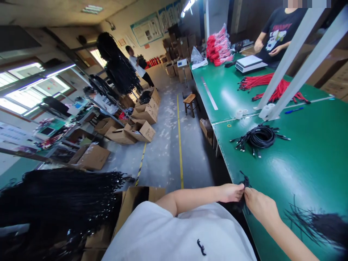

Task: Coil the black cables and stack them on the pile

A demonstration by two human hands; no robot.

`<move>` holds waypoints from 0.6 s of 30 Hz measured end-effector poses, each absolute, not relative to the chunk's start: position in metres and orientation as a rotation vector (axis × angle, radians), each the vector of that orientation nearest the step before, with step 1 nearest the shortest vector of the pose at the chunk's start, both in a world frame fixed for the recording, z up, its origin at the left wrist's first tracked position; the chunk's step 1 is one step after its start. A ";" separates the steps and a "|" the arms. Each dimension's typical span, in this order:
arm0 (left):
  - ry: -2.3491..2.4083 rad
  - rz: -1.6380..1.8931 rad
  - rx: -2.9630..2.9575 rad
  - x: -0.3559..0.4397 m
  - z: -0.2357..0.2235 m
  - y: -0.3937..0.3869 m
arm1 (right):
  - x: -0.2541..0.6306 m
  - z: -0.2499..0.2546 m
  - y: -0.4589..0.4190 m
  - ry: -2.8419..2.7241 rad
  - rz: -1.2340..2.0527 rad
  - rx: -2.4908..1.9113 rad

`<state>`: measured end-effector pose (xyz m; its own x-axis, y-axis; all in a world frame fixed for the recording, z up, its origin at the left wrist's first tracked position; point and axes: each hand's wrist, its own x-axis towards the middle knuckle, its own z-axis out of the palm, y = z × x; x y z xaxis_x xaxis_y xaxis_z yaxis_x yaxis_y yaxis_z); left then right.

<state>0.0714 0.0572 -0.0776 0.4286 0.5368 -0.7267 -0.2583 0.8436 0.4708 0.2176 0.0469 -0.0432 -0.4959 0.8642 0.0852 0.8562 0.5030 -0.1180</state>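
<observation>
Both hands work at the left edge of the green tabletop [299, 163]. Left hand [231, 193] and right hand [261, 204] nearly touch; each grip is closed, fingers pinching one black bundle [246, 180] between them. Bundle sits right at the edge, partly hidden by the fingers; lower end blurred.

Room: aisle floor [163, 159] on the left side of that edge, green surface between the hands and the black coil [262, 137] further up. Blurred strand pile [330, 224] sits right of the right forearm.

Axis: bundle's long axis runs roughly along the edge, upper tip pointing away from the wearer, toward the far end. Coil lies flat, its connector ends fanning out both sides.

Count: 1 held bundle, 1 coil, 1 strand pile, 1 scale [248, 64], 1 ruler [209, 95], 1 blue pen [294, 110], 2 white posts [289, 54]. Strands per bundle: can't tell. Red cables [285, 90] lie beyond the coil, uncountable.
</observation>
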 end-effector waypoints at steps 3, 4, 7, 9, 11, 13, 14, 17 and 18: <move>0.989 0.801 0.274 0.076 -0.067 0.063 | 0.207 -0.034 0.045 -2.361 0.462 -1.664; 0.974 0.900 0.299 0.079 -0.063 0.063 | 0.205 -0.032 0.047 -2.215 0.656 -1.698; 0.975 1.055 0.492 0.085 -0.052 0.054 | 0.194 -0.026 0.050 -1.550 1.431 -1.492; 1.014 1.042 0.674 0.082 -0.041 0.046 | 0.184 -0.023 0.043 -1.161 1.751 -1.291; 1.049 0.950 0.794 0.077 -0.030 0.039 | 0.177 -0.022 0.029 -0.960 1.885 -1.220; 1.073 0.908 0.807 0.071 -0.021 0.035 | 0.177 -0.021 0.011 -0.826 1.962 -1.223; 1.049 0.901 0.802 0.068 -0.017 0.035 | 0.182 -0.022 0.002 -0.782 2.024 -1.204; 0.952 0.939 0.665 0.064 0.000 0.035 | 0.215 -0.025 -0.023 -0.774 2.015 -1.238; 0.939 0.927 0.617 0.063 0.007 0.034 | 0.229 -0.027 -0.030 -0.821 1.860 -1.330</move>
